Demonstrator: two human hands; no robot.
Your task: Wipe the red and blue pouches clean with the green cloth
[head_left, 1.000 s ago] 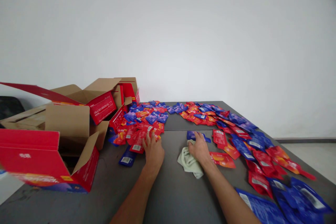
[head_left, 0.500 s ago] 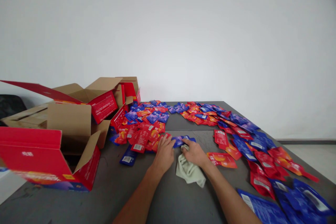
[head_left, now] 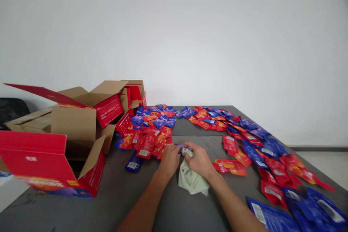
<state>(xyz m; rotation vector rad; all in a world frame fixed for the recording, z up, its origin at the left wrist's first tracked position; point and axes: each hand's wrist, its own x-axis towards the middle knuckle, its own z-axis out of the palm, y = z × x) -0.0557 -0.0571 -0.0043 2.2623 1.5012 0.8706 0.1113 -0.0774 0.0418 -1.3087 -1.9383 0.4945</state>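
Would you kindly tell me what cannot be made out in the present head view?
Most of the blue pouch: head view, hidden by the left hand, right hand and pale cloth.
Bottom of the nearest red box: head view, hidden by its walls and shadow.
Full shape of the dark object: head view, cut off by the left edge.
Fine print on the red pouches: head view, too small.

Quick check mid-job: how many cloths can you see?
1: the pale green cloth, bunched in the right hand, with its loose end spreading toward the near side of the table. Others could be hidden inside the open cartons.
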